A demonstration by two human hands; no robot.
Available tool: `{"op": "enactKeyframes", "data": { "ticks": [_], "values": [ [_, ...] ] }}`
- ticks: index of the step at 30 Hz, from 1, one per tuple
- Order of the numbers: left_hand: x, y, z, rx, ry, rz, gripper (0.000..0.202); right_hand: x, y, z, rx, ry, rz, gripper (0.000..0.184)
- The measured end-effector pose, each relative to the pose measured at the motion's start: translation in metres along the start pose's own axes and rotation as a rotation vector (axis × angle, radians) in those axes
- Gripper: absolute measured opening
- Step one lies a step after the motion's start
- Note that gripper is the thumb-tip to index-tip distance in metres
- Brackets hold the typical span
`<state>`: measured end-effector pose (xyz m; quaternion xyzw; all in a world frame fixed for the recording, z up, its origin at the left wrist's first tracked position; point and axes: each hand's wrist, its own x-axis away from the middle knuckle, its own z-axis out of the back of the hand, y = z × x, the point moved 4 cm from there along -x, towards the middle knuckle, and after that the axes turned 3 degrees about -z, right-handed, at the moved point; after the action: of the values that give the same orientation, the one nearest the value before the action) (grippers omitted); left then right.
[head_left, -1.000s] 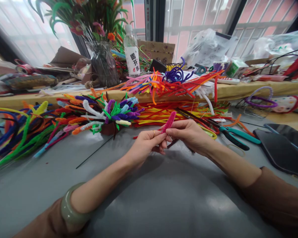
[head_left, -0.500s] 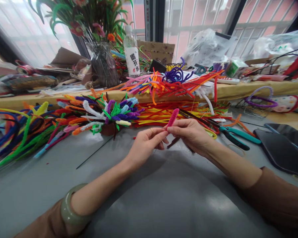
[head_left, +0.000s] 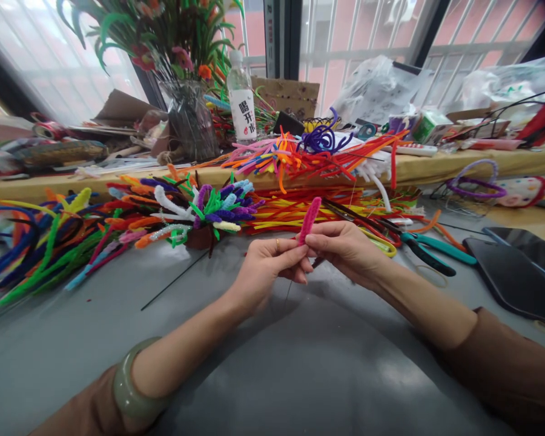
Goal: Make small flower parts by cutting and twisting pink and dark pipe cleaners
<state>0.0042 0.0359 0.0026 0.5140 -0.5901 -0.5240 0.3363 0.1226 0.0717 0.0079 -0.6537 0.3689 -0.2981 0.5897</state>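
Note:
Between my two hands a short magenta pipe cleaner stands nearly upright, its fuzzy top leaning slightly right. My left hand pinches its lower end between thumb and index finger. From the other side my right hand grips the same piece near its base, fingertips touching those of the left. A thin dark wire pokes out below my left fingers. Behind the hands lie red and yellow pipe cleaners in a long bundle.
Left of the hands are a multicoloured pipe-cleaner bunch and a thin dark rod. To the right lie teal-handled pliers and a dark phone. A cluttered ledge holds a vase and a bottle.
The magenta pipe cleaner has shifted slightly left and turned more upright. The fingers have changed position a little around its base, and a thin wire now shows below them.

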Motion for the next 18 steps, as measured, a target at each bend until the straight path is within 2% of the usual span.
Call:
{"op": "enactKeyframes", "data": {
  "ticks": [4,10,13,18],
  "values": [
    [0.0007,-0.002,-0.001,0.086,-0.05,0.06,0.016,0.0007,0.0004,-0.0002,-0.06,-0.058,-0.02,0.015],
    [0.0016,-0.0062,-0.0041,0.196,-0.191,0.134,0.016,0.0026,0.0005,-0.002,-0.1,-0.138,-0.071,0.016],
    [0.0016,-0.0059,-0.0052,0.205,-0.209,0.132,0.015,0.0028,-0.0007,-0.003,-0.106,-0.13,-0.061,0.014],
    [0.0002,-0.0025,-0.0052,0.136,-0.175,0.086,0.022,0.0032,-0.003,-0.0019,-0.039,-0.049,-0.014,0.012]
  ]
}}
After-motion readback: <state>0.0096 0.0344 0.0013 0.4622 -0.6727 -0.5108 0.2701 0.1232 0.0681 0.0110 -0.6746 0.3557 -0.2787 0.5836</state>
